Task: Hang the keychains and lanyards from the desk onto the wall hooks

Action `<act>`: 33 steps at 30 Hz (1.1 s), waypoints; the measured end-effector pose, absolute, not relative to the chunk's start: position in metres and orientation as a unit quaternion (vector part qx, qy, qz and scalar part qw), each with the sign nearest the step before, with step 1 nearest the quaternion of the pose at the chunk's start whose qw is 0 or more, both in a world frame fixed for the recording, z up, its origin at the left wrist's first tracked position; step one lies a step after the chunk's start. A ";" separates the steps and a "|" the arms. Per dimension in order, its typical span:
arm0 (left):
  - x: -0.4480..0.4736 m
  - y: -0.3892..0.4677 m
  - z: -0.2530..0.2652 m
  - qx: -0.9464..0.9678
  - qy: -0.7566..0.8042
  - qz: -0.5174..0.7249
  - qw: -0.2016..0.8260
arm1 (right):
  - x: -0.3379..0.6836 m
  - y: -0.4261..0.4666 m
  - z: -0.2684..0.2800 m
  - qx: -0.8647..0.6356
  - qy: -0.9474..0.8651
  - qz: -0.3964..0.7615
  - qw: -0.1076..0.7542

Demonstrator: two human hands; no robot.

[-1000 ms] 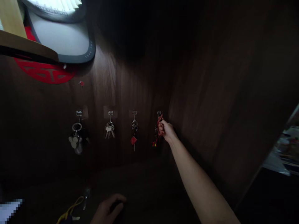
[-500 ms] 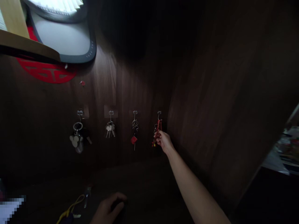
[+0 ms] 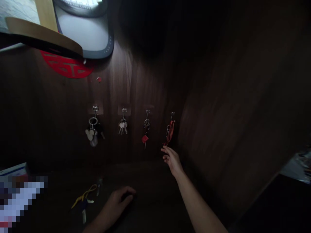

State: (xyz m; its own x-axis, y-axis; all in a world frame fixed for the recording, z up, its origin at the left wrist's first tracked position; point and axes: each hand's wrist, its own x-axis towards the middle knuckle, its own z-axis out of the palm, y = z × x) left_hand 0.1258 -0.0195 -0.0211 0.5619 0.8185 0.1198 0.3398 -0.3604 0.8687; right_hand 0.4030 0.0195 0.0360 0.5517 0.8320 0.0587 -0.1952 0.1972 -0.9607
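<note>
Keys on a red strap [image 3: 170, 131] hang from the rightmost wall hook [image 3: 172, 114]. Just under the strap's lower end is my right hand [image 3: 173, 160], fingers apart and loosely bent, with nothing visible in it. Whether a fingertip still brushes the strap I cannot tell. My left hand [image 3: 119, 200] is low over the dark surface, thumb apart from its curved fingers, holding nothing. To its left lie keys with a yellow cord [image 3: 84, 196]. Three more bunches hang along the wall: keys with a red tag [image 3: 145, 139], plain silver keys [image 3: 122, 126] and keys with a mouse-head charm [image 3: 90, 134].
A cap [image 3: 85, 35] hangs at the upper left, partly over a red paper cutout [image 3: 70, 69]. A curved wooden piece [image 3: 43, 35] juts out beside it. A pushpin [image 3: 99, 79] sticks in the wall. A box [image 3: 17, 170] stands at the left edge.
My right hand has let go of the red strap and dropped slightly below it; the strap now hangs freely. The view has shifted, showing more of the left side.
</note>
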 end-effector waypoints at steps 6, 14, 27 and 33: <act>0.125 -0.023 -0.022 0.795 0.362 0.284 0.395 | 0.367 0.008 0.001 -0.552 -0.348 0.380 0.655; 0.118 -0.027 -0.025 0.833 0.337 0.288 0.330 | 0.320 0.002 -0.040 -0.577 -0.432 0.352 0.597; 0.089 -0.006 -0.014 0.804 0.433 0.301 0.273 | 0.320 0.001 -0.049 -0.580 -0.513 0.298 0.558; 0.038 0.003 0.001 0.779 0.508 0.279 0.239 | 0.319 0.002 -0.050 -0.576 -0.529 0.290 0.551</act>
